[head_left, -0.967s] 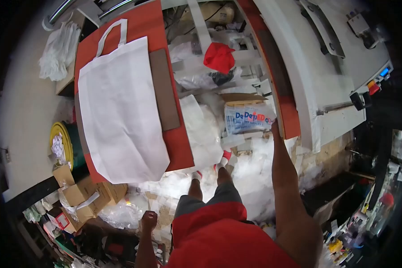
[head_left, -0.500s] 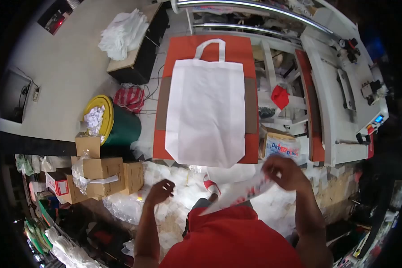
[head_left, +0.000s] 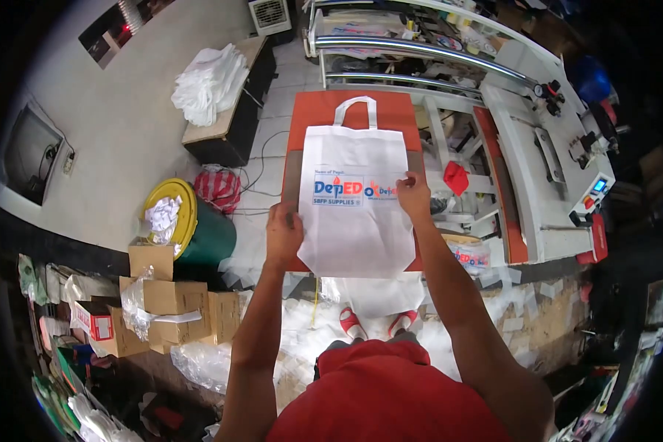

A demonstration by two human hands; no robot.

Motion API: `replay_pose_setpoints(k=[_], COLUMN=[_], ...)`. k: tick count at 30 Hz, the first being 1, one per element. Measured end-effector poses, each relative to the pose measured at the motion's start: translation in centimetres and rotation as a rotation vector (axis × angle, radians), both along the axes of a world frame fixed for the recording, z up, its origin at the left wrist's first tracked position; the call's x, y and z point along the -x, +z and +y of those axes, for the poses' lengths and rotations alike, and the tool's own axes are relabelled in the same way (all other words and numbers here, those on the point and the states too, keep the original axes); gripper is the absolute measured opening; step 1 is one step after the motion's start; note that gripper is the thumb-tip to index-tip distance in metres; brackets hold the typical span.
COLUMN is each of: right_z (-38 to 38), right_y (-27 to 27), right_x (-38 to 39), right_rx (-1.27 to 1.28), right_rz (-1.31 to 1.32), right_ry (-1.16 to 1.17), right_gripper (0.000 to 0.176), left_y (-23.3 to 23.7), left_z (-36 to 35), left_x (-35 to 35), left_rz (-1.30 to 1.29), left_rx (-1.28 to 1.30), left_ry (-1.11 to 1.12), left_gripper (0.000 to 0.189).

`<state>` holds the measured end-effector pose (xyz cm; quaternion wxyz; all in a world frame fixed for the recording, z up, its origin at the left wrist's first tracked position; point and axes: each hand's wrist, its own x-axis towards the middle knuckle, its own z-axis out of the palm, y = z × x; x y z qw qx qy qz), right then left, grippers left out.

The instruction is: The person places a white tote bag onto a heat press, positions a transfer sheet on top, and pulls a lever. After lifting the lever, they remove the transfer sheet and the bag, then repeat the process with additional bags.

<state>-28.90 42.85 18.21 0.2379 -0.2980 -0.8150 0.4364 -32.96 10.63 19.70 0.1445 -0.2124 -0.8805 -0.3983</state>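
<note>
White fabric bag (head_left: pixel 357 239) (flat, rectangular) under left hand (head_left: pixel 283 233), right hand (head_left: pixel 414 197)

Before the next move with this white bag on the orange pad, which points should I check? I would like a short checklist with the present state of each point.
1. White bag lies flat on the orange pad: ok, though its near end overhangs the pad.
2. Bag handle lies flat at the pad's far end: ok.
3. Printed logo is level with the bag's top edge: ok, as far as it shows.
4. Logo's right end is sharp and complete: cannot tell; it looks paler beside the right hand.
5. Hands are off the pad: not ok; the left hand is at the bag's left edge and the right hand is at the logo's end.
</note>
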Motion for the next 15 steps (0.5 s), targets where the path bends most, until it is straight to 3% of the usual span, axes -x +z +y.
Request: replay_pose_setpoints(k=[1,3,4,6,9,15], right_z=[-0.2,-0.7,-1.1,-1.9,-3.8,-3.6], right_y=[0.3,0.7,0.7,0.5,0.1,-0.8], right_x=[-0.6,-2.7,-3.9,-6.3,-7.6,-7.1], right_rx=[-0.002,-0.444,-0.449,-0.433,-0.535,-0.623], right_rz=[0.001,0.218,0.215,0.066,0.025,-0.069], right_ry=[-0.007,-0.01,-0.016,0.213,0.376,0.382], right_gripper=[0.021,0.028,0.028,0.034,0.034,0.04], left_y=[-0.3,-0.7,-0.5,0.3,-0.7,-2.9], left_z=[0.6,1.8,2.3,3.2,3.8,3.5], left_x=[-0.1,-0.4,-0.8,-1.3,-1.2,-0.7], left_rz=[0.001,0.02,0.018,0.114,0.122,0.143], left_rx=[-0.002,0.014,0.01,0.114,0.174,0.281], left_ry=[-0.007,-0.12,-0.127,-0.167,-0.156,-0.112], left_gripper=[0.028,0.036,0.036,0.039,0.047,0.049])
